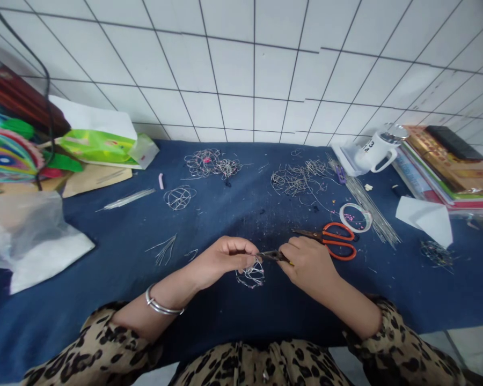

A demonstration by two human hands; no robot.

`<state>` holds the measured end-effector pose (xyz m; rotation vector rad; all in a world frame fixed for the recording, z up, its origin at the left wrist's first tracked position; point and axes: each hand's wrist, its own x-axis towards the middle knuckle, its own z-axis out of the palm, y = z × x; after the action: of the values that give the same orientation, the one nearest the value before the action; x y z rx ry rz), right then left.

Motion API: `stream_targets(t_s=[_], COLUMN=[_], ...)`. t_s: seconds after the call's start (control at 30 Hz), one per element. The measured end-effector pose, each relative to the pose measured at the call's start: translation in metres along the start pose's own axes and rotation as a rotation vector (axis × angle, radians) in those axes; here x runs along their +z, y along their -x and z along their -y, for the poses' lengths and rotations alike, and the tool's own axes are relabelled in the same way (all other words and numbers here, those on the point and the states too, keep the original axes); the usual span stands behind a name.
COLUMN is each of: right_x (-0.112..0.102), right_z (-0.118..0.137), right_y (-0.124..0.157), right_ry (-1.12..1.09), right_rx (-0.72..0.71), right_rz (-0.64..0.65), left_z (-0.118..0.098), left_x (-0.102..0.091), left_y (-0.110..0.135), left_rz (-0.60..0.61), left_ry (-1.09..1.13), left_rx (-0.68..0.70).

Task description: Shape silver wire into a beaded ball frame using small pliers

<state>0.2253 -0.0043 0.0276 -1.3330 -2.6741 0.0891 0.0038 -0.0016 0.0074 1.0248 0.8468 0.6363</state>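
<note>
The fingers [241, 251] of your left hand [221, 258] are curled tight together. They pinch the top of a small round cage of thin silver wire [251, 274], which hangs just under the fingertips and rests on the dark blue cloth [104, 252]. Left of those fingers, and apart from them, lies a loose bundle of short straight wire pieces [163, 249]. Beyond your left fingers, well off, sits a second round wire cage [180, 197]. Just right of your left fingertips, the tip of a small pair of dark pliers [271, 255] meets the wire. Your right hand [309, 264] is closed around the handles, fingers folded over them. You cannot tell whether the pliers' jaws grip the wire. Just beyond your right knuckles lie orange-handled scissors [338, 241], blades together. Past them sits a clear plastic ring of tape [356, 217].
</note>
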Motion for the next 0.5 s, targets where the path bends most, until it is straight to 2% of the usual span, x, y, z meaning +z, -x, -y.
stream_targets(t_s=[0.5], right_x=[0.0017], right_z=[0.0015], right_y=[-0.0003], right_ry=[-0.051], right_rx=[0.051], right_rz=[0.068], left_z=[0.002], left_x=[0.0013], left_y=[0.0005], left_rz=[0.023], left_ry=[-0.006], left_rx=[0.057])
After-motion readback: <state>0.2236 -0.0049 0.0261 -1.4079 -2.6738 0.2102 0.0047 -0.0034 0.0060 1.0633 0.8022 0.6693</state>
